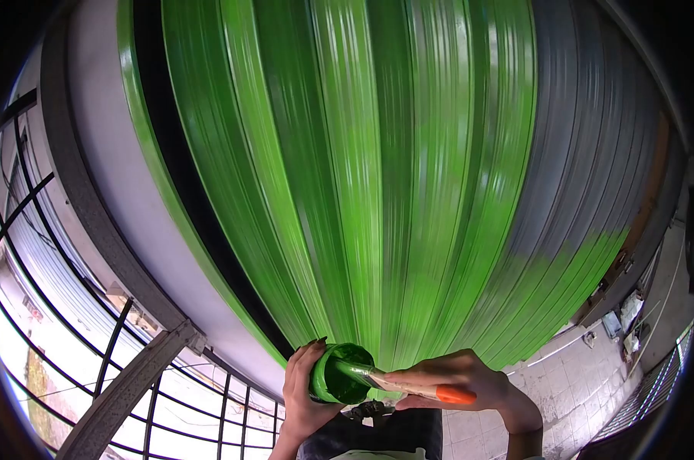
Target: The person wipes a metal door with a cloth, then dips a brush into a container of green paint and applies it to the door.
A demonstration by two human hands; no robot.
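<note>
Standing close to a tall ribbed metal roller shutter [377, 169], the person holds a small round tin of green paint [339, 374] in the left hand [301, 395], fingers wrapped around its side. The right hand [458, 383] grips an orange-handled paintbrush [408, 383], its bristles dipped inside the tin's open mouth. Both hands sit low, just in front of the shutter's bottom edge. Judging by the colour, most of the shutter is already glossy green; the slats towards its right edge remain bare grey [600, 138], with green reaching only their lower part. A black metal railing [71, 307] runs along the left, and a paved floor [561, 399] lies at the lower right.
</note>
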